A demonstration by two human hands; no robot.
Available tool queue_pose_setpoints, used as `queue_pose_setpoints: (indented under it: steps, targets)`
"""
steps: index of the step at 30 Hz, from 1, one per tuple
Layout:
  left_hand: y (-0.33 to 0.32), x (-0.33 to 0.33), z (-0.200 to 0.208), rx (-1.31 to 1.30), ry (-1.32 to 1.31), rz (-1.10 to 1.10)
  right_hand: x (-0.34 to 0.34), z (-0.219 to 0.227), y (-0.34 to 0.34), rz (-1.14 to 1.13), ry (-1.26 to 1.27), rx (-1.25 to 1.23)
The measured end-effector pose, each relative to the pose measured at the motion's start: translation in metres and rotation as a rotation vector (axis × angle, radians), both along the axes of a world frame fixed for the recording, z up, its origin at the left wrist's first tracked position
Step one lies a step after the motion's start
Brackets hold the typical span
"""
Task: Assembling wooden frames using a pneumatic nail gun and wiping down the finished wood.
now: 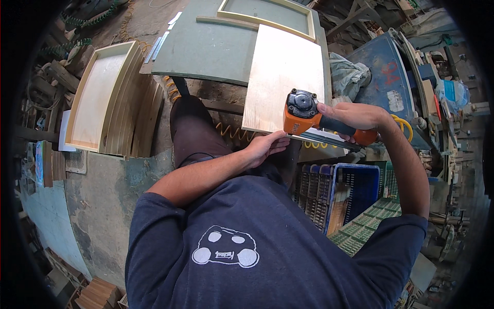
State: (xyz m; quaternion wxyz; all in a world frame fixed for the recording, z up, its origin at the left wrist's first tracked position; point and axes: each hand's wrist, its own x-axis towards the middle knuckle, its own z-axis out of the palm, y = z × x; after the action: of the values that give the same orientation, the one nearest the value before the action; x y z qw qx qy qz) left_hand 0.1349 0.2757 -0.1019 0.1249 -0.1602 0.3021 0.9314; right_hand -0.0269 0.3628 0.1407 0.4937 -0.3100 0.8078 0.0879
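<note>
Here, at the centre of the frame, the right hand is wrapped around the grip of an orange and black nail gun, whose nose is set at the near edge of a pale plywood panel. The left hand lies with its fingers narrow and flat, pressing on that same near edge just beside the tool; it grasps nothing. The panel rests on the green bench and overhangs its front, above the person's knee.

As to progress, the work seems to be mid-way in a run of like pieces. At the left of the frame a stack of finished shallow trays, each a thin sheet rimmed with light wood, leans together, which suggests several are done. At the top of the frame one bare wooden frame lies on the bench, apparently waiting. The panel in hand appears to be at its fastening step: how many fasteners are already in cannot be told, since the edge is hidden by the tool and the hands.

A coiled yellow air hose hangs below the bench, and a blue crate stands at lower right.
</note>
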Motion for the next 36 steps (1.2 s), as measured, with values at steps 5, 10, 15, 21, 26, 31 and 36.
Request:
queue_pose_setpoints:
  steps: [5, 10, 15, 21, 26, 31, 36]
  targets:
    - [0.0, -0.001, -0.003, -0.002, 0.007, 0.009, -0.001, -0.002, -0.003, 0.001, 0.009, 0.002]
    - [0.0, -0.001, -0.002, -0.005, 0.006, 0.009, 0.0, 0.0, -0.003, 0.008, -0.004, 0.019]
    - [0.001, -0.001, -0.003, -0.004, 0.007, 0.019, -0.001, -0.001, -0.003, -0.014, -0.016, 0.027]
    - [0.001, -0.001, -0.003, 0.002, 0.001, 0.022, 0.001, -0.001, -0.003, 0.022, 0.006, 0.013]
    - [-0.002, -0.002, 0.0, 0.01, -0.004, 0.029, 0.009, 0.003, -0.005, 0.042, 0.059, -0.014]
    - [0.0, -0.002, -0.001, 0.036, -0.034, 0.061, 0.006, 0.003, -0.005, -0.002, 0.033, 0.015]
    - [-0.002, 0.001, -0.003, 0.008, -0.004, 0.048, 0.005, 0.01, 0.006, 0.052, 0.044, -0.023]
